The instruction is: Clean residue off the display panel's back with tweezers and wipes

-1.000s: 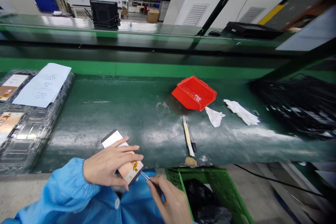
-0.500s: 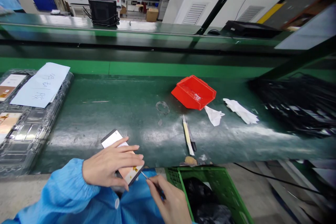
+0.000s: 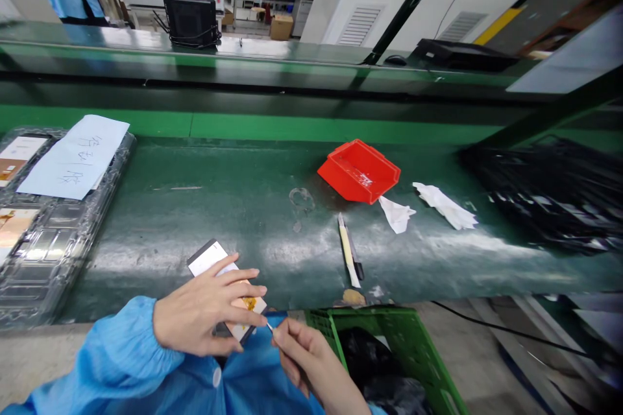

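My left hand [image 3: 209, 308] lies over a phone screen panel [image 3: 209, 259] at the table's front edge. Its fingers are spread across the panel and the thumb is at the near side, holding it in place. The panel shows a white upper part, a dark border and a gold-coloured flex patch [image 3: 250, 303] near its lower end. Just right of that end, my right hand [image 3: 311, 353] pinches a thin pointed tool [image 3: 270, 327]. Only its light tip shows, close to my left fingertip; the fingers hide the rest.
A clear plastic tray [image 3: 63, 259] with panels and a handwritten paper [image 3: 78, 159] is at left. Ahead stand a red bin [image 3: 360, 172], a yellow-handled cutter [image 3: 346, 249] and white wipes [image 3: 445, 206]. A green crate [image 3: 409, 337] sits below the edge; a dark stack [image 3: 545, 198] is right.
My right hand has turned and its fingers have closed in nearer the tip of the tool. My left hand has shifted slightly on the panel. A person in blue at the back left has moved right.
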{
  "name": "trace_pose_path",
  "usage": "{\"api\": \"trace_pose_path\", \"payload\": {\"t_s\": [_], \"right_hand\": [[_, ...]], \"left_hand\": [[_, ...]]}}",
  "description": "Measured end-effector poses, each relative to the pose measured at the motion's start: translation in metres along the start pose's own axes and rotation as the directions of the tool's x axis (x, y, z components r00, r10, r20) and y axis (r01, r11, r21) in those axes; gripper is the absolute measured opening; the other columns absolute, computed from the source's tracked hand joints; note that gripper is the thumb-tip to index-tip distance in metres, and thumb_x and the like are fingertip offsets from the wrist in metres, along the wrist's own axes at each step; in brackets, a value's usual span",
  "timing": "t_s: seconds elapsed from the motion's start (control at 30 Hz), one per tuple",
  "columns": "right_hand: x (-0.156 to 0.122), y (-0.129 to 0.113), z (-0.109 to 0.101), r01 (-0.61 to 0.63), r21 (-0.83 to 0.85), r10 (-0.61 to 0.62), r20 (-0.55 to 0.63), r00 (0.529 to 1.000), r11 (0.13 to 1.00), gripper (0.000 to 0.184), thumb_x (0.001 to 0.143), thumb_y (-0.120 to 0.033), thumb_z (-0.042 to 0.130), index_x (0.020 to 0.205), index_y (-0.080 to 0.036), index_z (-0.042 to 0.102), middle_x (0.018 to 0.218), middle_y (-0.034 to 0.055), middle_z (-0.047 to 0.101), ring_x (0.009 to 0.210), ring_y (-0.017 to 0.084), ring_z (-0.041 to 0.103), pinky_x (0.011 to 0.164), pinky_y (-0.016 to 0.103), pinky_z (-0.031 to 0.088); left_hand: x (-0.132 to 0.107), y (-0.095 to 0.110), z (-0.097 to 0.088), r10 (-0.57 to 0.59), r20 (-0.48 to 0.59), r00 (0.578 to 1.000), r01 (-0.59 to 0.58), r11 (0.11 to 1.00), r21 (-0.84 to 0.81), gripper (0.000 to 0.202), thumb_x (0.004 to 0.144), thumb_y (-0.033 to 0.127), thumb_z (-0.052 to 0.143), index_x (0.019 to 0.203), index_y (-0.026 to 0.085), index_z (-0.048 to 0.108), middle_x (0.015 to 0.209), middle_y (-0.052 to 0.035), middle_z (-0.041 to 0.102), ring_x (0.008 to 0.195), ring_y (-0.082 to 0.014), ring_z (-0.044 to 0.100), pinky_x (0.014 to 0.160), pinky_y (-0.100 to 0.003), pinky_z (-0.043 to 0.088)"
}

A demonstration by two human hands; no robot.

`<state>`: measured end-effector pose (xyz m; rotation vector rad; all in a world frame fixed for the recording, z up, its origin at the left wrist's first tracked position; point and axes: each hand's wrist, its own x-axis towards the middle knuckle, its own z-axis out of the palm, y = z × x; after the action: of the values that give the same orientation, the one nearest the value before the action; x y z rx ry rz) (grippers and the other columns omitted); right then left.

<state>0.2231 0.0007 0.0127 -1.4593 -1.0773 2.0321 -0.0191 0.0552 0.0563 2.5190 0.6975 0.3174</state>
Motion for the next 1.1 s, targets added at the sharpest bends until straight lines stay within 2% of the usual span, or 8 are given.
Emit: {"api": "trace_pose_path", "payload": {"t_s": [0.13,0.33,0.43,0.5,0.6,0.77,0.97,1.1], "right_hand": [[-0.007,-0.003,0.005,0.166,-0.195,-0.182,-0.071,0.981,0.967,0.038,0.085,-0.057,0.058,0.078,-0.022,0.048,0.053,-0.0086,0.043,0.043,0.007,0.038,0.043,0.019,0.031],[-0.015,-0.005,0.007,0.303,-0.539,-0.429,-0.123,0.895,0.786,0.030,0.091,-0.047,0.053,0.073,-0.024,0.054,0.066,-0.0007,0.058,0.061,0.015,0.053,0.058,0.025,0.040],[-0.014,-0.004,0.005,0.293,-0.524,-0.409,-0.116,0.905,0.800,0.033,0.092,-0.049,0.052,0.071,-0.023,0.055,0.064,-0.0005,0.058,0.059,0.015,0.054,0.058,0.024,0.041],[-0.011,-0.004,0.003,0.239,-0.429,-0.312,-0.107,0.944,0.871,0.037,0.090,-0.054,0.051,0.070,-0.022,0.053,0.060,-0.0019,0.057,0.050,0.012,0.048,0.048,0.022,0.038],[-0.007,-0.005,0.001,0.109,-0.215,-0.122,-0.048,0.991,0.971,0.043,0.087,-0.060,0.052,0.071,-0.021,0.051,0.054,-0.0048,0.053,0.038,0.006,0.035,0.035,0.019,0.027],[-0.002,-0.005,-0.002,-0.005,-0.064,0.007,0.026,1.000,0.998,0.045,0.084,-0.064,0.054,0.078,-0.019,0.053,0.050,-0.0091,0.044,0.033,0.003,0.024,0.032,0.016,0.017],[-0.001,0.000,0.001,0.075,-0.053,-0.073,0.040,0.997,0.996,0.046,0.083,-0.066,0.054,0.078,-0.021,0.047,0.048,-0.0121,0.031,0.039,0.005,0.022,0.037,0.018,0.017],[-0.006,-0.005,0.003,0.188,-0.214,-0.193,-0.004,0.981,0.958,0.039,0.085,-0.056,0.059,0.075,-0.021,0.045,0.055,-0.0086,0.042,0.050,0.008,0.040,0.050,0.019,0.032]], "left_hand": [[0.001,0.001,0.000,0.007,0.015,1.000,-0.007,1.000,0.010,0.051,0.077,0.032,0.069,0.126,0.032,0.056,0.140,-0.0029,0.049,0.136,-0.0301,0.036,0.117,-0.055,0.002],[0.000,0.000,0.000,0.001,-0.005,1.000,-0.001,0.999,-0.036,0.057,0.080,0.032,0.065,0.134,0.032,0.047,0.141,-0.0028,0.049,0.137,-0.0299,0.035,0.117,-0.055,0.002],[-0.002,-0.001,0.000,-0.020,-0.016,1.000,0.018,0.996,-0.092,0.071,0.083,0.037,0.062,0.145,0.026,0.030,0.141,-0.0050,0.049,0.138,-0.0286,0.034,0.119,-0.053,0.003],[-0.002,-0.002,0.000,-0.037,-0.022,0.999,0.034,0.994,-0.107,0.076,0.084,0.038,0.061,0.148,0.022,0.024,0.142,-0.0057,0.048,0.139,-0.0278,0.033,0.119,-0.052,0.001],[-0.003,-0.003,0.000,-0.032,0.010,0.999,0.033,0.995,-0.089,0.072,0.084,0.038,0.061,0.146,0.023,0.028,0.144,-0.0037,0.046,0.140,-0.0265,0.031,0.119,-0.050,-0.002],[-0.002,-0.002,-0.001,0.002,-0.006,1.000,-0.002,0.997,-0.071,0.057,0.084,0.035,0.063,0.137,0.028,0.044,0.142,-0.0030,0.048,0.138,-0.0285,0.034,0.119,-0.052,0.004],[-0.001,-0.001,0.000,0.016,-0.012,1.000,-0.016,0.999,-0.030,0.049,0.082,0.033,0.065,0.129,0.033,0.052,0.142,-0.0024,0.047,0.137,-0.0296,0.036,0.118,-0.054,0.005],[-0.001,-0.001,0.000,0.012,0.014,1.000,-0.011,1.000,-0.014,0.053,0.082,0.031,0.064,0.133,0.033,0.049,0.144,-0.0024,0.046,0.137,-0.0295,0.035,0.118,-0.054,0.003]]}}
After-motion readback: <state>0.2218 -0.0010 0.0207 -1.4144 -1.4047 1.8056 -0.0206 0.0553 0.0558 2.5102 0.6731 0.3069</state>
